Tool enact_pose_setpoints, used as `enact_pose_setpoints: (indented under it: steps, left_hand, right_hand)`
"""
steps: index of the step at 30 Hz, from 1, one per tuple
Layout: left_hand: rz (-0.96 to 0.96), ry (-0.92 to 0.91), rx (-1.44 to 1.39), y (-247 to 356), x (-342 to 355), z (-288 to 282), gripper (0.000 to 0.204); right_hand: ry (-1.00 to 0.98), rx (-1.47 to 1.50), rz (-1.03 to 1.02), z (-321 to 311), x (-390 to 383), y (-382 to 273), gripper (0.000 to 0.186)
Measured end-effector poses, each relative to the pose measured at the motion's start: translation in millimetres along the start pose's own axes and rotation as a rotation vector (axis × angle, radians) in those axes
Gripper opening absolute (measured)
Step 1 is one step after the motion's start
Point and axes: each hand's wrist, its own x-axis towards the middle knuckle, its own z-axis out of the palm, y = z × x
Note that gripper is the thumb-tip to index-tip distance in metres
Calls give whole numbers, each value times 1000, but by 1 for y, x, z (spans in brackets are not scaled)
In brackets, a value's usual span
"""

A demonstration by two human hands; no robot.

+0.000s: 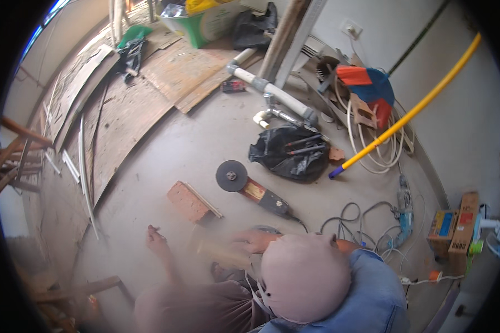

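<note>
Neither my left hand nor my right hand can be made out. A co-worker in a pale cap (305, 277) and blue denim shirt (375, 291) fills the lower middle. That person's hand (254, 241) reaches left over a blurred tan piece (222, 252); its grip is unclear. Further left, a bare limb (164, 252) extends from brown cloth (200, 308); I cannot tell whose it is. Beyond the hand, an angle grinder (255, 191) with a dark disc lies on the floor. A reddish brick (188, 202) with a thin strip along it lies to its left.
Wooden boards (133, 122) cover the far left floor. Grey-white pipes (272, 89) and a black plastic bag (294, 152) lie beyond the grinder. A yellow pole (414, 114) slants across the right. Cables surround a teal power tool (404, 213) near cardboard boxes (462, 230).
</note>
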Motion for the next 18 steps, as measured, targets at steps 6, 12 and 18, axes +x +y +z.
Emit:
enact_pose_setpoints:
  steps: [6,12,18]
  left_hand:
    - [-340,-372,-565,12,-60,31,66]
    - [-389,-380,-843,25,-141,99,69]
    - [-345,-719,-588,-26,-159,81,69]
  right_hand:
    - [206,4,-53,-3,22,-28,31]
    - [447,195,-142,4,39,-27,27]
    - [512,163,-134,-19,70,-58,28]
